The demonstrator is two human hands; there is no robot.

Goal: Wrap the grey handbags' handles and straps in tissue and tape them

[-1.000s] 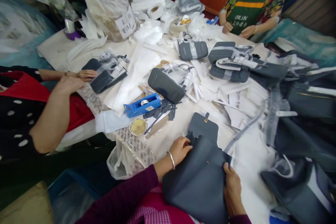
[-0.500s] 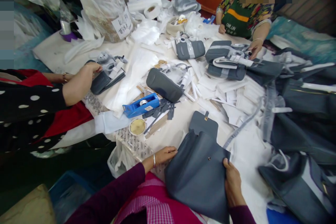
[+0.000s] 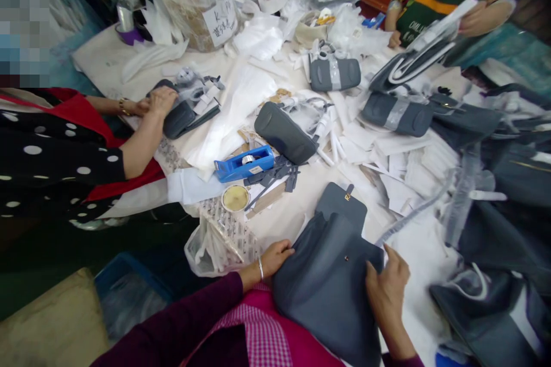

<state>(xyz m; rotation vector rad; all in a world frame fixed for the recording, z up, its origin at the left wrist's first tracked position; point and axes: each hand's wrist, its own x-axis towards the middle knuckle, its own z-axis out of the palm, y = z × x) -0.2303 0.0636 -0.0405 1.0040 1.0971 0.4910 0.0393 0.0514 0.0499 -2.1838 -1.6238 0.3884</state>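
Note:
A dark grey bag (image 3: 327, 281) lies at the table's front edge against my pink apron. Its flap (image 3: 342, 206) is folded back away from me and carries a small gold clasp; a small metal stud shows on the front. My left hand (image 3: 276, 258) pinches the bag's left edge, with a bracelet on the wrist. Beside the right edge, my right hand (image 3: 388, 284) has its fingers spread, and the thumb is at or touching the bag's side. The bag's lower end runs down past the frame's bottom.
Beyond the bag sit a blue tape dispenser (image 3: 244, 164), a round tin (image 3: 235, 198) and a grey wrapped bag (image 3: 284, 132). White paper scraps cover the middle. More dark bags (image 3: 495, 309) pile up at right. Two people handle bags at left and far right.
My right hand's fingers have come off the bag's edge and spread. The far-right person has raised a bag with white strips. The person at left now has both hands at their bag.

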